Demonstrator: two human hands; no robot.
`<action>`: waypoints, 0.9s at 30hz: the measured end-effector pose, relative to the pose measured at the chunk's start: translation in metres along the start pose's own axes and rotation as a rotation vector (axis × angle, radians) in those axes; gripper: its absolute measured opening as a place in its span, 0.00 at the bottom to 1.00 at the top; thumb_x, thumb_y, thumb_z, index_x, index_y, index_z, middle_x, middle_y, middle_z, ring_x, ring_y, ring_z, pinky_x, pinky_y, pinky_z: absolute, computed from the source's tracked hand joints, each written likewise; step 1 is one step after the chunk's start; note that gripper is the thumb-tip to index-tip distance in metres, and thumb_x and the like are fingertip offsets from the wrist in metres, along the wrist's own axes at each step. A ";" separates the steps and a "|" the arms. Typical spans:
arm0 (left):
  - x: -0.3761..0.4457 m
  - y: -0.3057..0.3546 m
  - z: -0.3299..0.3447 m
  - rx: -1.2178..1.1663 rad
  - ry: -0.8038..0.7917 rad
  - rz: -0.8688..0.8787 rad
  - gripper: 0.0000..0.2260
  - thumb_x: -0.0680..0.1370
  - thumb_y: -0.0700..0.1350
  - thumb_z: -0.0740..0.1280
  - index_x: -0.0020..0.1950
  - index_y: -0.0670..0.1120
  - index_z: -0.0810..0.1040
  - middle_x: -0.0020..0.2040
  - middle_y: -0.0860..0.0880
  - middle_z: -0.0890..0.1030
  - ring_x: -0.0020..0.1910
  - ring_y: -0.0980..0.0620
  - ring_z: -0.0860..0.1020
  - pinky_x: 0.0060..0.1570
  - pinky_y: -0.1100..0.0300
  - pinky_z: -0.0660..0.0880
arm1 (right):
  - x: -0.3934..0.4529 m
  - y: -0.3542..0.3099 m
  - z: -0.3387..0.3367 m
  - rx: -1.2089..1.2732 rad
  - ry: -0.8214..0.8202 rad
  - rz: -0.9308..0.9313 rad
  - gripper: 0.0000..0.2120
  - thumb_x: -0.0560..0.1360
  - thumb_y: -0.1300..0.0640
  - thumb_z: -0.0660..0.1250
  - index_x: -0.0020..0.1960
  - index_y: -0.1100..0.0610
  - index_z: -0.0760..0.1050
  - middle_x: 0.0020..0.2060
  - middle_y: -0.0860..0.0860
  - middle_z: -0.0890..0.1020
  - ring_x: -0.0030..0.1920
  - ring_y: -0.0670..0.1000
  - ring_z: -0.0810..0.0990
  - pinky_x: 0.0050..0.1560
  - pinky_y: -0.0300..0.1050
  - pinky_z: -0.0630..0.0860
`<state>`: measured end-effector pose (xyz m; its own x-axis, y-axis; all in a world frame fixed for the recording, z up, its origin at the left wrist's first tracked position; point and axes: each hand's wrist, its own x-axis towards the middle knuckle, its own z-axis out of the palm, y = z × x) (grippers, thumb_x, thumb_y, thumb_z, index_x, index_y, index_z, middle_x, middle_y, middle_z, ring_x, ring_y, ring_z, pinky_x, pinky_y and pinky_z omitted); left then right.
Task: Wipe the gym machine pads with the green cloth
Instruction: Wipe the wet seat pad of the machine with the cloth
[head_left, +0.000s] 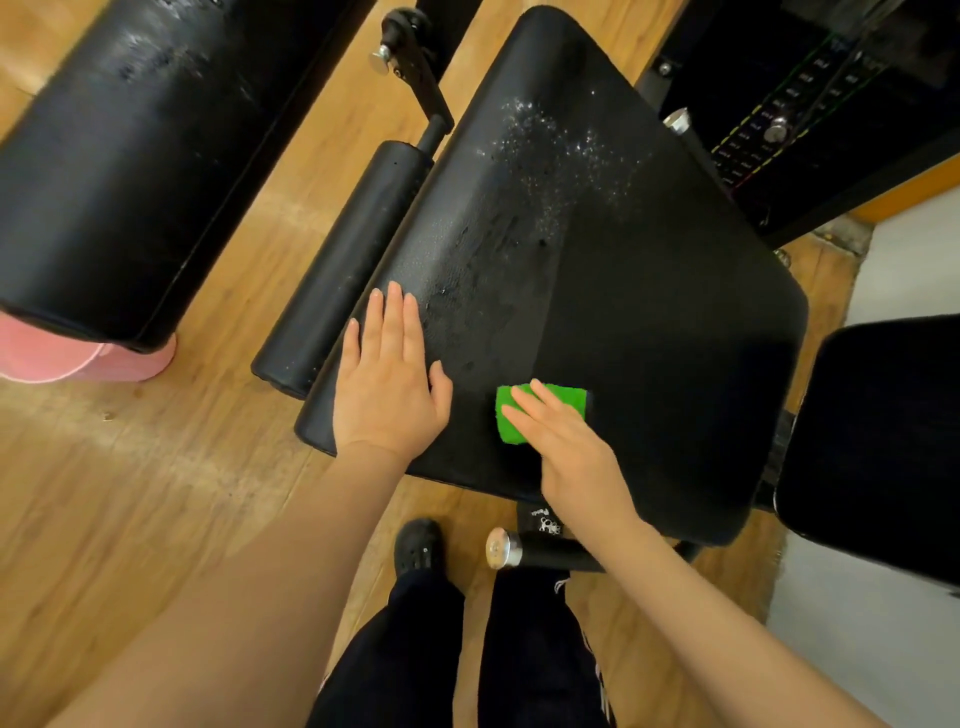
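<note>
Green cloth (540, 413) is lying on the seat pad (649, 312), near its front edge, w/ right hand (566, 447) pressing it, fingers straight. Left hand (387, 379) is resting flat beside it, fingers spread. Spray droplets (550, 145) are sitting farther up the pad.

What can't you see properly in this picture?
- Head view: part of the green cloth is hidden under the right hand.
- The pink thing is cut off by the left edge and covered by the big roller pad.
- The weight stack labels are too small and dark to read.
</note>
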<state>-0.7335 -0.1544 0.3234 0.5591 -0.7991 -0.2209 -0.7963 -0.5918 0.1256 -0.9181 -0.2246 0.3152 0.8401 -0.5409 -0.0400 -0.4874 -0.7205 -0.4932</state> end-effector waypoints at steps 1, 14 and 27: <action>-0.001 0.000 0.000 -0.004 0.004 0.000 0.30 0.82 0.53 0.51 0.79 0.41 0.45 0.80 0.43 0.46 0.78 0.45 0.43 0.74 0.52 0.39 | 0.013 -0.003 0.003 -0.024 -0.027 -0.064 0.31 0.61 0.78 0.71 0.62 0.60 0.76 0.62 0.56 0.77 0.66 0.56 0.71 0.64 0.56 0.61; 0.003 0.002 -0.004 0.066 -0.031 -0.017 0.29 0.78 0.50 0.52 0.77 0.37 0.57 0.77 0.38 0.59 0.77 0.41 0.56 0.74 0.44 0.51 | 0.001 0.051 -0.019 0.104 -0.250 -0.128 0.31 0.65 0.77 0.68 0.64 0.56 0.74 0.66 0.49 0.72 0.70 0.47 0.62 0.67 0.50 0.63; 0.010 0.021 0.004 0.038 -0.035 -0.212 0.33 0.77 0.56 0.54 0.78 0.39 0.55 0.78 0.40 0.56 0.77 0.42 0.54 0.74 0.41 0.52 | 0.174 0.101 -0.067 0.063 0.105 0.020 0.20 0.78 0.67 0.58 0.69 0.60 0.69 0.70 0.55 0.68 0.73 0.56 0.61 0.70 0.46 0.58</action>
<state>-0.7461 -0.1743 0.3197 0.7072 -0.6525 -0.2722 -0.6702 -0.7413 0.0359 -0.8368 -0.4206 0.3162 0.7993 -0.5996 0.0396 -0.4848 -0.6824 -0.5470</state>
